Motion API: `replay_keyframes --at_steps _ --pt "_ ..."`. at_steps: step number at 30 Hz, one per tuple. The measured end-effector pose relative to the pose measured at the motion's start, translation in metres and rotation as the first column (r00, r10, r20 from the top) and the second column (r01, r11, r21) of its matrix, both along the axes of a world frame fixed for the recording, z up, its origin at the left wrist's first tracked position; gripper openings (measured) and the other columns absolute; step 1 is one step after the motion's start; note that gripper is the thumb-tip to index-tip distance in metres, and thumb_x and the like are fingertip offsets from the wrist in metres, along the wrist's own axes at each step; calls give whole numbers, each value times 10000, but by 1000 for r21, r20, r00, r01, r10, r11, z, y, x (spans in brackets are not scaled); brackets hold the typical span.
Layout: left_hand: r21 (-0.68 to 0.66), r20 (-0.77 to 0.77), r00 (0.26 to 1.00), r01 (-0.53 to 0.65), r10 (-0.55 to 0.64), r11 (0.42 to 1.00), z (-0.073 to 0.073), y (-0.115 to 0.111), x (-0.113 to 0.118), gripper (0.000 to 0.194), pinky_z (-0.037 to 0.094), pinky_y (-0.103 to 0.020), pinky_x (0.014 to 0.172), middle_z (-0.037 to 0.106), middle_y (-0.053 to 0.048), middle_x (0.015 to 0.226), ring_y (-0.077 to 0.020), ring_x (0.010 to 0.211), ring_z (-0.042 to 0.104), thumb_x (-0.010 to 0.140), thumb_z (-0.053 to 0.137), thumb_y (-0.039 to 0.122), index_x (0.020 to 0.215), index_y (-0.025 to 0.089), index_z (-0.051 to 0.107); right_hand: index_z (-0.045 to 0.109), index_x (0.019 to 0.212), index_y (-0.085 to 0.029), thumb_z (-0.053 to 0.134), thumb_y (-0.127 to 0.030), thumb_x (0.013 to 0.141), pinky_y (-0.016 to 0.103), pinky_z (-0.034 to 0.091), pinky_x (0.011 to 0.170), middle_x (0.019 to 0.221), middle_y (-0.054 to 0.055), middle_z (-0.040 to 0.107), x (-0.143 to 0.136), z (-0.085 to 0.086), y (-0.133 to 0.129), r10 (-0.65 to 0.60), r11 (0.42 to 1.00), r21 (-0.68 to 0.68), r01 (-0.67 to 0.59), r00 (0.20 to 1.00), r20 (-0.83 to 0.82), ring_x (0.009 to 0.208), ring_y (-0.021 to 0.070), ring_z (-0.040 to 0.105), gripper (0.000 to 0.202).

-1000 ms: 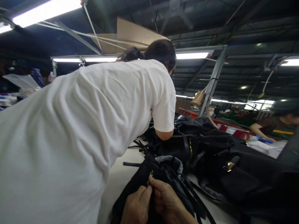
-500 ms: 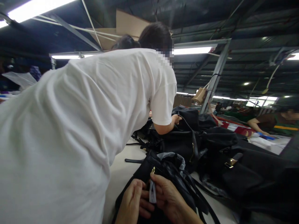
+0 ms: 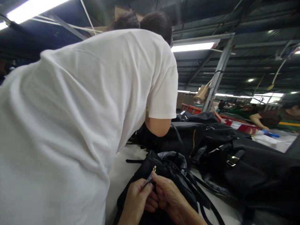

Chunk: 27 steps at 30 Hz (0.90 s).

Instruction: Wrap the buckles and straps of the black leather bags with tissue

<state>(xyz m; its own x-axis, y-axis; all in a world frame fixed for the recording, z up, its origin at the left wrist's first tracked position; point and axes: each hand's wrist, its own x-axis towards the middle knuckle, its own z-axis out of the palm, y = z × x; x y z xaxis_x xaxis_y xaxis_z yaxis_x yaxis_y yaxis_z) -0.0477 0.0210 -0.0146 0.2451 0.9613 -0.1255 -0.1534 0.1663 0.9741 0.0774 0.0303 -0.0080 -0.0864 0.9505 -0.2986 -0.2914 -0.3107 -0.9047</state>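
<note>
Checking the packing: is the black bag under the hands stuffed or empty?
Stuffed: grey crumpled filling bulges from the black bag beyond both hands.

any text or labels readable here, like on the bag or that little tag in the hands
No text can be read anywhere.
Small tag pinched between the left hand and right hand at the black bag: seen edge-on, any print unreadable.
Hanging brown tag on the post: too blurred to show any print.

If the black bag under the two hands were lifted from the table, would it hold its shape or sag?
The black bag would probably sag: its top looks crumpled and folded. Its loose straps trail across the table, so they would likely dangle and snag. The left hand and right hand pinch a small tab.
</note>
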Motion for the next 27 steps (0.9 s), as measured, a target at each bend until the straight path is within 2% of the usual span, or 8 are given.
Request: replay_keyframes --at_steps 3,7,10,12,14,16,21,27 --pt "-2 -9 999 -36 36 999 -2 1 4 438 444 -204 444 683 -42 610 -127 474 614 707 618 566 791 137 615 410 472 -205 692 -651 641 206 188 381 372 -103 313 3 5 -5 35 999 -13 -34 998 47 356 37 260 553" --pt "-9 -24 999 27 -27 1000 -2 1 7 411 430 -198 426 673 -44 589 -123 457 598 694 590 549 743 141 609 499 574 -193 728 -416 591 202 151 374 436 -114 343 2 9 -10 12 997 74 -19 995 98 370 31 246 321" --pt "-1 -46 997 66 -66 998 1 1 3 356 423 -187 415 673 -47 586 -116 449 584 692 593 492 718 137 611 501 569 -189 680 -360 595 202 142 365 441 -106 353 1 8 -9 -23 996 94 10 991 134 369 36 275 248" --pt "-43 53 990 134 -132 990 3 2 -3 397 458 -192 448 703 -75 656 -130 515 619 720 563 507 782 122 641 526 593 -182 658 -344 607 195 155 367 455 -104 358 1 6 -8 -44 995 93 30 988 151 379 37 290 210" --pt "-108 212 954 239 -213 965 5 4 -9 484 487 -193 482 723 -109 736 -141 590 649 756 503 556 840 107 664 552 623 -176 650 -341 620 191 152 368 467 -107 352 2 4 -7 -54 995 89 39 985 166 382 35 282 193" --pt "-162 301 919 314 -256 936 6 7 -13 521 493 -183 481 722 -128 752 -140 603 656 762 485 571 831 92 678 563 628 -172 653 -344 615 192 146 366 469 -106 353 3 4 -6 -48 995 90 32 983 177 381 33 276 194" --pt "-109 234 944 261 -231 959 5 8 -14 445 478 -162 444 707 -121 715 -124 537 638 741 604 500 845 74 680 581 632 -166 661 -361 586 190 198 372 476 -87 403 2 6 -8 -22 996 93 3 979 200 393 43 323 216" --pt "-80 154 968 211 -197 974 6 7 -10 467 458 -162 435 711 -105 709 -119 530 626 751 584 544 824 92 681 560 610 -173 637 -357 573 194 138 366 445 -92 385 -3 6 -7 -61 995 89 41 968 244 371 36 282 202"
